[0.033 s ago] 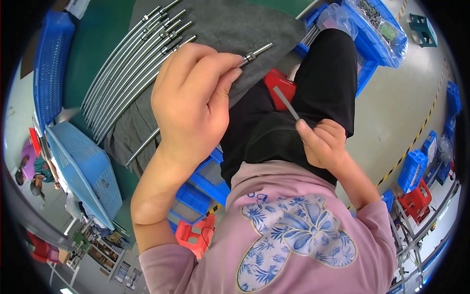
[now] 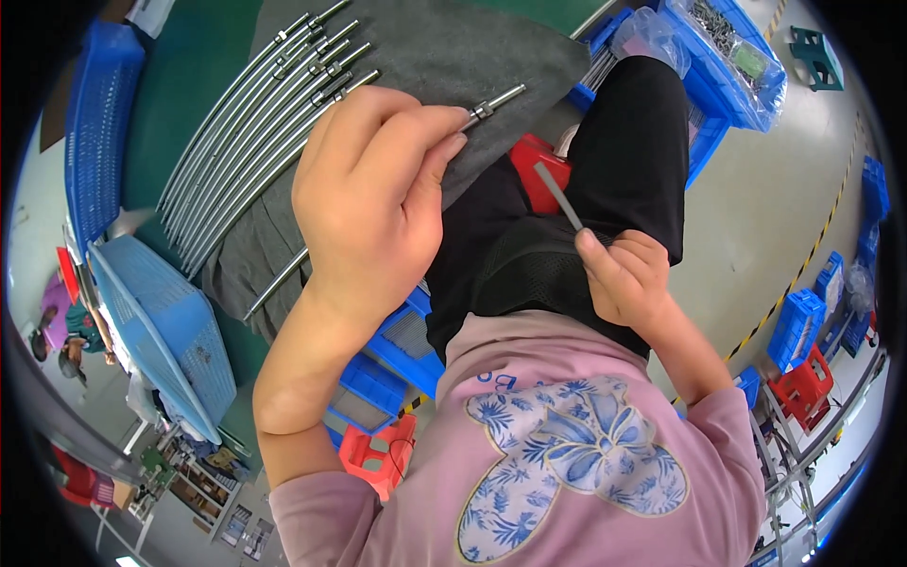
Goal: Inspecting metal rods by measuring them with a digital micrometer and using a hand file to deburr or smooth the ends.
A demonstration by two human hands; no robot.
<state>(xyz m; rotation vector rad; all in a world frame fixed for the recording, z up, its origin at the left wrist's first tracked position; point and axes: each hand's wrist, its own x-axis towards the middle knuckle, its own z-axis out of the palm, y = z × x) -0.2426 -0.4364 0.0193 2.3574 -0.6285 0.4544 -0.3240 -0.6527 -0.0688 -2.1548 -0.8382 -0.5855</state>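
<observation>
My left hand (image 2: 373,189) is closed around a slim shiny metal rod (image 2: 279,282), its thumb and forefinger pinching close to a collar (image 2: 483,111) at the upper end. Much of that rod's middle is hidden behind the hand. Over my lap, my right hand (image 2: 625,277) grips a file-like flat grey strip (image 2: 559,196), which points up and to the left, apart from the rod. Several similar metal rods (image 2: 248,137) with collars lie side by side on a dark grey cloth (image 2: 444,47), left of and beyond my left hand.
Blue baskets (image 2: 165,326) stand at the left. A blue bin with small metal parts (image 2: 723,47) is at the far right, beyond my knee. Below my left arm are blue trays (image 2: 368,389) and a red stool (image 2: 383,454). Two people (image 2: 71,326) appear at the far left.
The flat strip in my right hand has shifted very slightly down and to the right. My left hand and the rod have hardly moved.
</observation>
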